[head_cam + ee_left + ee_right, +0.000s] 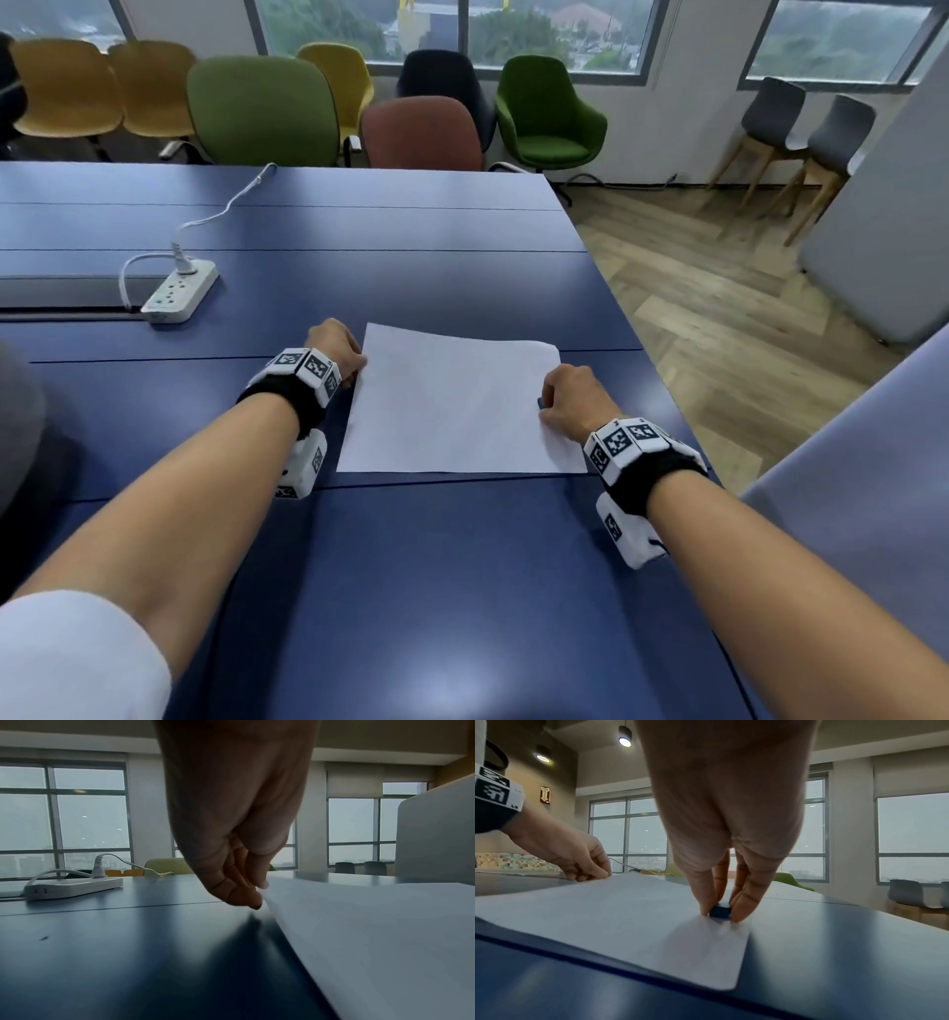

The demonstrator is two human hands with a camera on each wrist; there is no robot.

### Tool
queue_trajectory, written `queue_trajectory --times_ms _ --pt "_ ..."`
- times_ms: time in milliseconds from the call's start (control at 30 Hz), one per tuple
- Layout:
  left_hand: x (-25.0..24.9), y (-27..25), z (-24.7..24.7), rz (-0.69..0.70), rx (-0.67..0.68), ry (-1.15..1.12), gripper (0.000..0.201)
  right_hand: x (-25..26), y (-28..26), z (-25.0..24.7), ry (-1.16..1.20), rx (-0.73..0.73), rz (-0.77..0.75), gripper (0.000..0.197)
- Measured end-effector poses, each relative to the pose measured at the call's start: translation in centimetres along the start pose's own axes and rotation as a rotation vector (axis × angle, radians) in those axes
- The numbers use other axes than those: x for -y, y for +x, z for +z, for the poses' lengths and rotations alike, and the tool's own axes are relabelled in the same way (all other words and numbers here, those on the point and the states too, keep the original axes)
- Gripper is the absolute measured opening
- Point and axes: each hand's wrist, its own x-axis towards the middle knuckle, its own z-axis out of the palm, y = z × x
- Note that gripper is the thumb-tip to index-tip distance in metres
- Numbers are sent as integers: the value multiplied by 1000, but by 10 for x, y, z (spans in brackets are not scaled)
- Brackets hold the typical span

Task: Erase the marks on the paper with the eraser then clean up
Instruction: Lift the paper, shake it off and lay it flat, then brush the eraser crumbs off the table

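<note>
A white sheet of paper (452, 406) lies on the blue table (411, 591); no marks show on it in any view. My right hand (570, 401) pinches a small dark blue eraser (720, 911) between thumb and fingers and holds it down on the paper near its right edge. In the head view only a sliver of the eraser (540, 402) shows. My left hand (336, 352) sits at the paper's left edge, fingers curled, thumb and fingertip pinching that edge (259, 898). The paper (372, 933) looks slightly lifted there. The left hand (577, 858) also appears in the right wrist view, at the paper's (618, 919) far corner.
A white power strip (179, 293) with a plugged-in cable (226, 205) lies on the table to the far left. Coloured chairs (421, 133) line the table's far side. The table's right edge (642, 349) drops to a wooden floor. A grey partition (873, 514) stands at right.
</note>
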Motion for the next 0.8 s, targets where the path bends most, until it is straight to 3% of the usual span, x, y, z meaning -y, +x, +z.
queue_trajectory --times_ms 100,233,300,367,467,567,700,800 --pt "10 -4 -8 10 12 -11 18 -5 0 1 10 -18 -10 13" --pt "31 -38 -36 74 91 147 30 -5 -8 -5 26 25 -31 5" --pt "55 -69 -50 117 167 245 33 -5 -19 -14 35 31 -58 22" --pt "87 -102 -58 188 255 296 38 -5 -44 -32 64 -54 -88 34" --pt "142 -155 -58 189 353 348 82 -6 -104 -53 147 -174 -152 25" --pt "173 -198 -44 20 401 529 98 -17 -167 -51 263 -216 -176 9" --pt "151 -227 -23 40 472 532 134 -28 -216 -23 457 -241 -114 19" --pt "121 -234 -7 124 516 538 138 -26 -237 1 504 -260 -123 11"
